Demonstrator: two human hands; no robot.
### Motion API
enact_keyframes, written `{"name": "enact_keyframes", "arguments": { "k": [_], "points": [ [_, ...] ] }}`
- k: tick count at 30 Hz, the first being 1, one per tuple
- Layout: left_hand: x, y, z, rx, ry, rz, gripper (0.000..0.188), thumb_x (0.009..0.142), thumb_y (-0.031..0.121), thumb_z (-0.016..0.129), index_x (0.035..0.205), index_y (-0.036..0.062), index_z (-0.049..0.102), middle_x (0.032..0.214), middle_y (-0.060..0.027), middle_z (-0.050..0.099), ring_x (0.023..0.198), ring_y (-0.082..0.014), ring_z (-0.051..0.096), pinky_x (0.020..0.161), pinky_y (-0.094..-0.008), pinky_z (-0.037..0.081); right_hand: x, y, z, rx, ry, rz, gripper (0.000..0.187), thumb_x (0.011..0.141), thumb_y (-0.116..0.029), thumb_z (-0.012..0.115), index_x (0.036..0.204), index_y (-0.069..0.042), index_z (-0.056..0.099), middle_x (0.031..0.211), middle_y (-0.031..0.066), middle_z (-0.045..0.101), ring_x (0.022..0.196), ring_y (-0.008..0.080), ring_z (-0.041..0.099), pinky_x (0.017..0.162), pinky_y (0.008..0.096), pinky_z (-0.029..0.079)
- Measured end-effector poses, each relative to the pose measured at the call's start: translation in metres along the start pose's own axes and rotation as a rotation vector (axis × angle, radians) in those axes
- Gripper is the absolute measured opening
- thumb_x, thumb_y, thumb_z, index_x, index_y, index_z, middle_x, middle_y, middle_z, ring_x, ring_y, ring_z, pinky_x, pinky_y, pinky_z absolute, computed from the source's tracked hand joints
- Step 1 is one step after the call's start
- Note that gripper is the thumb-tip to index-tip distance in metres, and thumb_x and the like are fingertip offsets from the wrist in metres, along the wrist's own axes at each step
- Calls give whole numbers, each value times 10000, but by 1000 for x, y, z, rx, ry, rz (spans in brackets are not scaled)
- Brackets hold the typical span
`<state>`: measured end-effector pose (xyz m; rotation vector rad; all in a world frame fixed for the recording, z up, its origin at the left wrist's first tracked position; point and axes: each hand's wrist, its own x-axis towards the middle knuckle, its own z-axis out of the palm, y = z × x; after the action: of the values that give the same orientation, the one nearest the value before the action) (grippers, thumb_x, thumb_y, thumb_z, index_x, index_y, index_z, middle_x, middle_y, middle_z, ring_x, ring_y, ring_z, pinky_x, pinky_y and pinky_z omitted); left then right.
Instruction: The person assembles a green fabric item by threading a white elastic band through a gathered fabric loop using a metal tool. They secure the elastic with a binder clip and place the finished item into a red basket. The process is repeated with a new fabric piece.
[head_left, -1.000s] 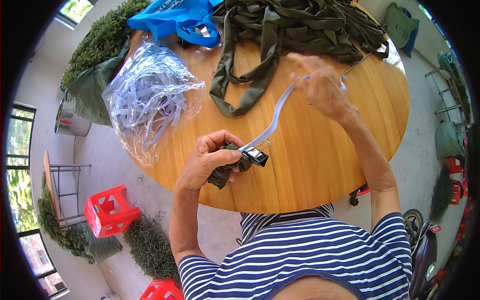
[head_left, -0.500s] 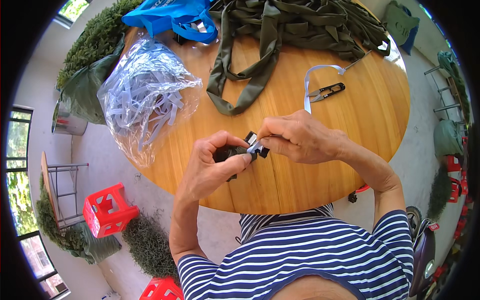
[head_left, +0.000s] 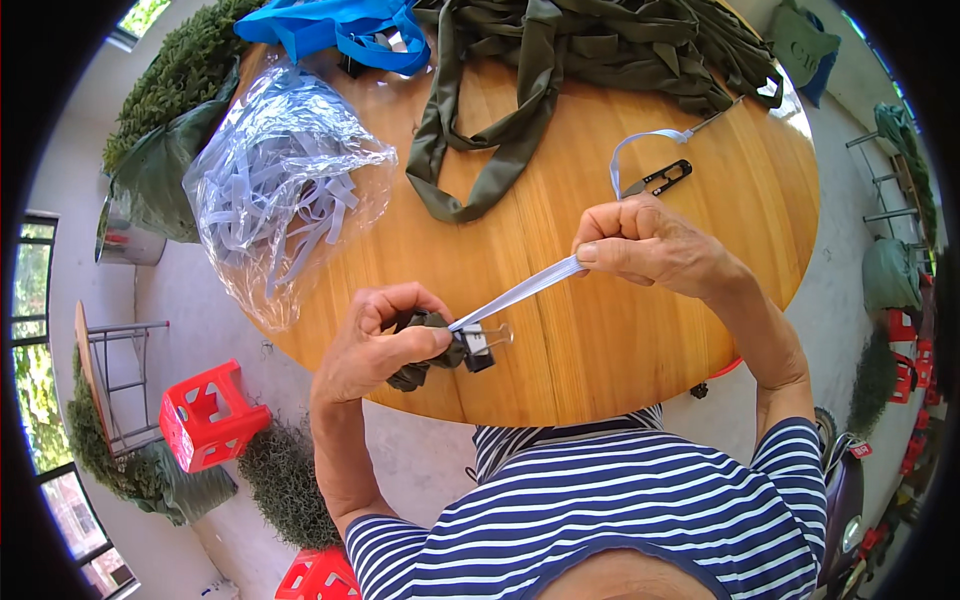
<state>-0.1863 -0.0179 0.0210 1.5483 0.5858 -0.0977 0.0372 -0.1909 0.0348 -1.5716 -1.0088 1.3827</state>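
Observation:
My left hand is closed around a bunched piece of dark green fabric, its thumb pressed on top. A black binder clip with wire handles sits at the fabric's end, beside the thumb. From there a white elastic band runs taut, up and to the right, into the pinched fingers of my right hand. Beyond that hand a loose length of white band curves to a thin metal rod. Black thread snips lie just past the right hand, their blades partly hidden.
On the round wooden table, a clear plastic bag of white bands lies at left. A blue bag and a heap of dark green fabric strips cover the far side. A red stool stands on the floor at left.
My hands have moved apart, the left toward me and leftward, the right outward. A length of white elastic is now stretched between them, and the binder clip shows more fully.

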Motion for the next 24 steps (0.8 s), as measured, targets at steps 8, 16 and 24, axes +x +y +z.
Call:
{"name": "enact_keyframes", "arguments": {
  "k": [8, 16, 24],
  "points": [
    [1, 0, 37, 315, 304, 354, 185, 646, 71, 640, 819, 26, 587, 679, -28, 576, 602, -110, 541, 551, -253, 408, 12, 28, 23, -606, 247, -688, 68, 762, -66, 611, 823, -47, 590, 645, 57, 525, 600, 172, 536, 517, 288, 416],
    [0, -27, 61, 919, 606, 812, 297, 585, 62, 700, 857, 64, 580, 721, -42, 541, 671, -199, 530, 752, -364, 373, 4, 42, 16, -1005, 510, -1161, 152, 644, -72, 689, 774, -100, 614, 637, 8, 476, 515, 117, 492, 429, 234, 378],
    [3, -36, 66, 1042, 707, 895, 298, 593, 65, 728, 848, 80, 574, 696, -16, 505, 637, -170, 521, 896, -439, 341, 6, 53, 19, -1062, 583, -1207, 180, 637, -88, 698, 793, -123, 617, 642, -10, 447, 492, 96, 454, 433, 217, 362]
  ]
}}
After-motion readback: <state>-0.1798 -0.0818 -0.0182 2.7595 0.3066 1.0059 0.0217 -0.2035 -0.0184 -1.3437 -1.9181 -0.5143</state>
